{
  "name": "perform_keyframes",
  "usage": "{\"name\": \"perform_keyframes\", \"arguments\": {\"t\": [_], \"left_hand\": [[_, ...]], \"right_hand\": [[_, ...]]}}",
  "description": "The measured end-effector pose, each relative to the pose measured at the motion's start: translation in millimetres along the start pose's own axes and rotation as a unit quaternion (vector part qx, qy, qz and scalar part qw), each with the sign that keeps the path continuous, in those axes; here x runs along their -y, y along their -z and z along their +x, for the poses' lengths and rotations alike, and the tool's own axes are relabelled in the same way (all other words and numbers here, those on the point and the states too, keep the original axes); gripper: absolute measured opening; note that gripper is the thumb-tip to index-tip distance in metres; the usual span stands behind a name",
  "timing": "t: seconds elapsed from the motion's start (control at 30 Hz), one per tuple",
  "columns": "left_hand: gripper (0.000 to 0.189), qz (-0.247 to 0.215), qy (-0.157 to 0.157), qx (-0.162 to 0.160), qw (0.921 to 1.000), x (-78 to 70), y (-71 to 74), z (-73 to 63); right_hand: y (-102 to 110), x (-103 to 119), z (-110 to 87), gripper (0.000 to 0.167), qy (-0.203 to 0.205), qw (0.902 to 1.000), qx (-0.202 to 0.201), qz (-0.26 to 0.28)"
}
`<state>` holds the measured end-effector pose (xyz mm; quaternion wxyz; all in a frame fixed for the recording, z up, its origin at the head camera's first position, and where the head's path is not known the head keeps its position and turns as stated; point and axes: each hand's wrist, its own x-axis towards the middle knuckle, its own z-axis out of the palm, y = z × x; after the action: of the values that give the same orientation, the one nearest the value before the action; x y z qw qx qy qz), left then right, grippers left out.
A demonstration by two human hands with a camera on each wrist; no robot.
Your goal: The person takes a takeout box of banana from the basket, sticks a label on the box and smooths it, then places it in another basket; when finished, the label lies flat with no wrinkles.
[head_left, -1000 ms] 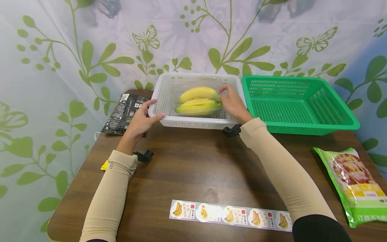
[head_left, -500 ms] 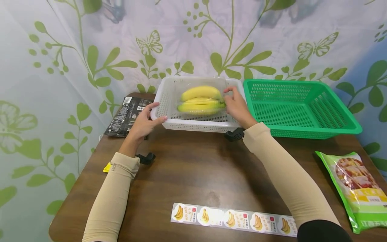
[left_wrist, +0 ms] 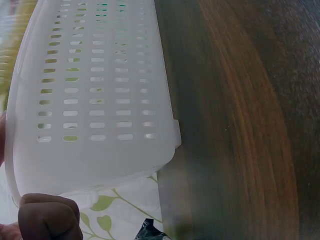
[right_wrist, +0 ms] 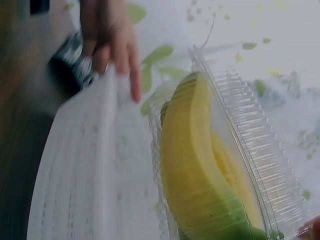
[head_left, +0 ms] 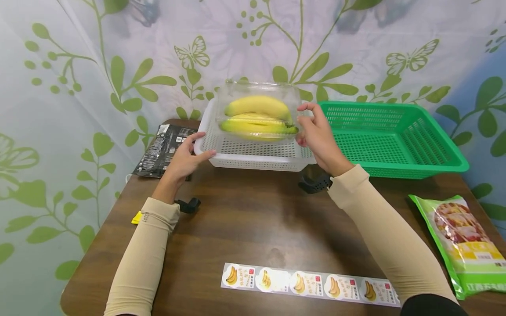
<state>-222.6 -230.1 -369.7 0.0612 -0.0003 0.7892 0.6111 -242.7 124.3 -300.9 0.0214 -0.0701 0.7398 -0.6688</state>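
A white plastic basket stands at the back of the table. My left hand holds its left front corner, thumb on the rim; the left wrist view shows that hand near the corner of the basket's perforated wall. Raised over the basket is a clear plastic clamshell box, its lid down over several yellow bananas with greenish stem ends. My right hand pinches the right end of this box. In the right wrist view the box is tilted beside the basket's rim.
To the right of the white basket is a green basket. A black packet lies at the left, a green food bag at the right. A strip of banana stickers lies near the table's front. A patterned curtain hangs behind.
My right hand has lifted the clamshell box of bananas up out of the white basket. My left hand keeps its hold on the basket's corner.
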Motion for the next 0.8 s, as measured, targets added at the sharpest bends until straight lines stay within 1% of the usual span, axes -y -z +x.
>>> {"name": "perform_keyframes", "arguments": {"t": [0.13, 0.3, 0.43, 0.57, 0.7, 0.8], "left_hand": [[0.079, 0.002, -0.001, -0.005, 1.0000, 0.9, 1.0, 0.2], [0.080, 0.004, -0.003, -0.005, 1.0000, 2.8, 0.3, 0.4], [0.081, 0.008, -0.002, -0.005, 1.0000, 3.2, 0.9, 0.3], [0.081, 0.011, 0.000, -0.008, 0.9999, 2.8, 2.8, -0.7], [0.081, 0.011, 0.001, -0.008, 0.9999, 3.0, 2.7, -1.2], [0.082, 0.014, 0.004, -0.006, 0.9999, 3.3, 1.0, -0.9]], "right_hand": [[0, 8, -19.1, 0.032, -0.004, 0.9998, 0.004, 0.017], [5, 9, -46.8, 0.035, -0.014, 0.9993, -0.005, 0.034], [10, 10, -66.0, 0.037, -0.004, 0.9987, -0.015, 0.049], [13, 15, -83.9, 0.034, 0.005, 0.9972, -0.018, 0.073], [22, 16, -106.1, 0.032, 0.005, 0.9948, -0.016, 0.100], [32, 13, -124.7, 0.030, 0.004, 0.9928, -0.016, 0.118]]}}
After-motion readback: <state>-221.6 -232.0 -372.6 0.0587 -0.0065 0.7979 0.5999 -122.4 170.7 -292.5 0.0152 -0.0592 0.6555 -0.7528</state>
